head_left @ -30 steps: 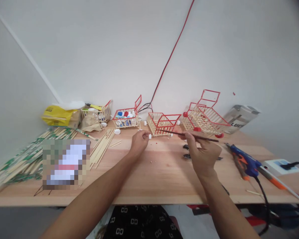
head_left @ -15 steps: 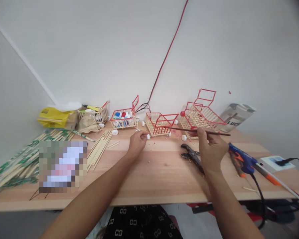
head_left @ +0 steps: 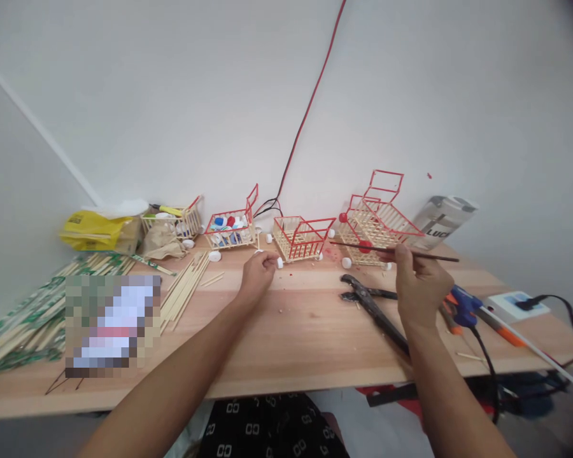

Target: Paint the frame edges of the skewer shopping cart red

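My left hand (head_left: 256,273) rests on the wooden table (head_left: 286,343) with its fingers curled shut, pinching something small beside a white bottle cap (head_left: 279,262). Just beyond it stands a small stick cart with a red rim (head_left: 302,236). My right hand (head_left: 420,286) is closed on a thin dark red stick (head_left: 363,247), held level above the table and pointing left toward that cart. Black pliers (head_left: 373,305) lie on the table under and left of my right hand.
More stick carts stand along the wall: a large red-framed cart (head_left: 382,219), a cart holding caps (head_left: 230,228) and a far-left cart (head_left: 176,219). Loose sticks (head_left: 186,289) and wrapped chopsticks (head_left: 23,312) lie left. A blue glue gun (head_left: 464,305) lies right.
My right hand has carried the dark red stick to the right, away from the small cart, uncovering the pliers. My left hand has stayed by the white cap.
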### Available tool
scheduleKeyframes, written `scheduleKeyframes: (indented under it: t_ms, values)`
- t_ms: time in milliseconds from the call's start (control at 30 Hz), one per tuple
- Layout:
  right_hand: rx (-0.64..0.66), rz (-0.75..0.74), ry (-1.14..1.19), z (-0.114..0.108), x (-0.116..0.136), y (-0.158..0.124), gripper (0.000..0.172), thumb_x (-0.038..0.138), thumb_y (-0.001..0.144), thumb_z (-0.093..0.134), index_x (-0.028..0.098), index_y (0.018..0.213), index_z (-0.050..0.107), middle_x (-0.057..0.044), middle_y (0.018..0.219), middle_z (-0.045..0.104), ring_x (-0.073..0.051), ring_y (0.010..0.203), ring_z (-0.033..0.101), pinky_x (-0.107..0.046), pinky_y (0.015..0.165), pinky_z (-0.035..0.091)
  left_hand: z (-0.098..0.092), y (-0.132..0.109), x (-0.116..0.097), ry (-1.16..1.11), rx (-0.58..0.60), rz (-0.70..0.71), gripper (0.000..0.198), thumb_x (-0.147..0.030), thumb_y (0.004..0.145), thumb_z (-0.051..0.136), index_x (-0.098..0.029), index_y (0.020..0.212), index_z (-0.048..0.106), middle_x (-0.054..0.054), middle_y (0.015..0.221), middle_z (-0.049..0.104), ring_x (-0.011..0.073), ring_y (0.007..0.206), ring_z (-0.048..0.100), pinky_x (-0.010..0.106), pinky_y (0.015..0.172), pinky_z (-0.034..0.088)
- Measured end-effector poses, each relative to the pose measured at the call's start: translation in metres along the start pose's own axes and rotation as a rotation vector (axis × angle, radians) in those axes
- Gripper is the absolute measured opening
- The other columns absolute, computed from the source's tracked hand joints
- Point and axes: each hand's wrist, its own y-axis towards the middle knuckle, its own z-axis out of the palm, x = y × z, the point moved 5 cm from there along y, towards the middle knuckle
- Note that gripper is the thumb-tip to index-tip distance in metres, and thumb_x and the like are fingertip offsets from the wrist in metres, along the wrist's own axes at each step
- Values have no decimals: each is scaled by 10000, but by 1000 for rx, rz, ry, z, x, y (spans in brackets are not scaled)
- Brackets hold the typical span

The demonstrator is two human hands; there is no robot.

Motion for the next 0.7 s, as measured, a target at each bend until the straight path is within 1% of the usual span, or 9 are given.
scheduleKeyframes:
  t_ms: [67,133,233,300,400,500,567,633,700]
  values:
    - [8,-8,9,1,0,-2,400,470,936,539,155,822,759,-76,805,758,-198,796,710,-313,787,524,0,0,0,9,9,4,346,12,744,499,-134,942,742,68,917,751,180,856,684,292,831,520]
    - [28,-24,-7,2,1,-5,407,478,937,531,164,812,758,-69,801,758,-196,797,710,-315,792,521,0,0,0,19,15,9,339,8,749,498,-132,939,740,71,927,751,182,867,683,297,839,519]
    - [96,-36,-50,2,5,-10,418,505,922,540,172,789,756,-64,806,759,-193,781,705,-311,772,520,0,1,0,21,21,12,334,1,753,496,-129,943,738,76,941,751,186,882,684,305,852,519]
    - [137,-14,-43,-3,5,-12,408,505,920,544,175,801,754,-63,814,757,-194,800,705,-318,798,521,0,1,1,20,21,12,337,-4,751,495,-130,947,738,76,944,753,188,883,686,310,856,520]
    - [102,107,68,-21,-1,-12,393,504,909,562,164,814,735,-66,788,746,-194,788,706,-330,794,535,0,2,2,18,13,22,343,-16,739,500,-139,951,739,71,938,756,192,875,689,315,848,523]
    - [30,279,212,-43,-14,-9,404,531,882,591,150,834,718,-67,764,736,-183,707,702,-318,707,546,0,3,3,8,5,37,323,-48,744,509,-141,950,739,69,938,757,198,877,689,323,852,528]
    - [-7,358,263,-57,-21,-8,418,553,862,611,149,843,718,-65,759,732,-175,671,698,-303,658,538,-1,4,3,-3,3,42,310,-79,753,516,-139,960,738,73,953,757,201,884,690,328,861,529]
    - [-33,392,296,-69,-26,-8,422,561,843,631,148,847,720,-66,753,728,-172,654,694,-295,633,530,-3,4,3,-10,-6,45,308,-112,758,521,-137,976,737,78,976,758,206,896,690,330,864,529]
    - [-47,380,301,-80,-27,-8,416,558,837,637,150,841,717,-66,744,723,-172,652,691,-296,630,529,-4,4,2,-11,-24,44,313,-146,759,525,-135,989,737,82,994,759,213,906,689,333,863,529]
